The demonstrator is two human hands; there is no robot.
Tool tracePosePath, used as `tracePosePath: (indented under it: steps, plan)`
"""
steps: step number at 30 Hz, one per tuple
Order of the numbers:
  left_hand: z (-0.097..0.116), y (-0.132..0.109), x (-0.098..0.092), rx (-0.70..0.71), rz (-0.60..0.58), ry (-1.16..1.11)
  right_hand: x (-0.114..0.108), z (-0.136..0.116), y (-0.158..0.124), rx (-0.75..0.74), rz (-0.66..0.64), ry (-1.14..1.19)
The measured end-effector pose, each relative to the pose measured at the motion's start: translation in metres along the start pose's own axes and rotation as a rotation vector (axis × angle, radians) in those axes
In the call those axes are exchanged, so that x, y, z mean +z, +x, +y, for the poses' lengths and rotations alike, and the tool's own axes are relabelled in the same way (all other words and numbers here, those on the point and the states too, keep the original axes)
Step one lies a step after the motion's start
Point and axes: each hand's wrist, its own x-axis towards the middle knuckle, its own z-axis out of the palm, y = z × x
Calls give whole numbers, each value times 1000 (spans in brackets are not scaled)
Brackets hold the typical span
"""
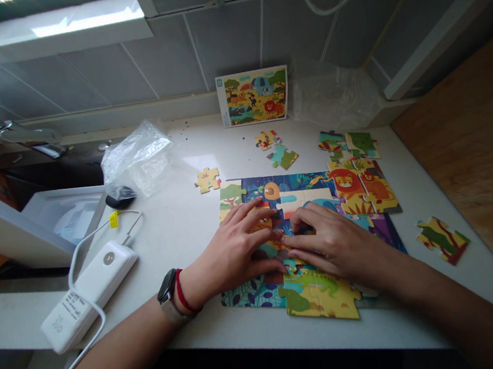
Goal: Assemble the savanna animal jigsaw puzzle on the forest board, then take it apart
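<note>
My left hand [239,244], with a dark watch and a red cord at the wrist, bends its fingers over a puzzle piece with a spotted animal [263,222]. Close against it, my right hand [326,236] has curled fingers on a piece at the middle of the picture; its fingertips partly hide that piece. Beneath both lies a dark blue illustrated board [249,296]. Joined lion pieces [347,183] rest on its right side, crocodile pieces [322,297] at its front edge. An elephant piece [318,197] shows above my right hand.
Loose pieces lie around: a yellow one [208,180], a green one [283,156] and one at right [443,239]. A picture card [254,97] leans on the tiled wall. Clear plastic wrapping [138,158], a white power bank [88,295] with cable and a white box [63,198] are left.
</note>
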Motion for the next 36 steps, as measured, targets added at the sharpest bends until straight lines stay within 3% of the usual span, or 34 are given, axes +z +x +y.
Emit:
tracePosePath:
  steps: [14, 19, 23, 28, 32, 36]
  plan:
    - [2, 0, -2, -18, -20, -11, 3, 0, 1, -29, 25, 28]
    - [2, -1, -2, -31, -15, -18, -8, -3, 1, -47, 113, 79]
    - [1, -2, 0, -30, -11, 1, -20, -23, -19, 7, 168, 25]
    - [1, -2, 2, -18, 35, 6, -7, -53, -62, 38, 89, -82]
    - [0, -3, 4, -11, 70, -10, 5, -56, -79, 46, 73, -155]
    - [0, -2, 5, -12, 78, -22, 7, -53, -78, 50, 52, -204]
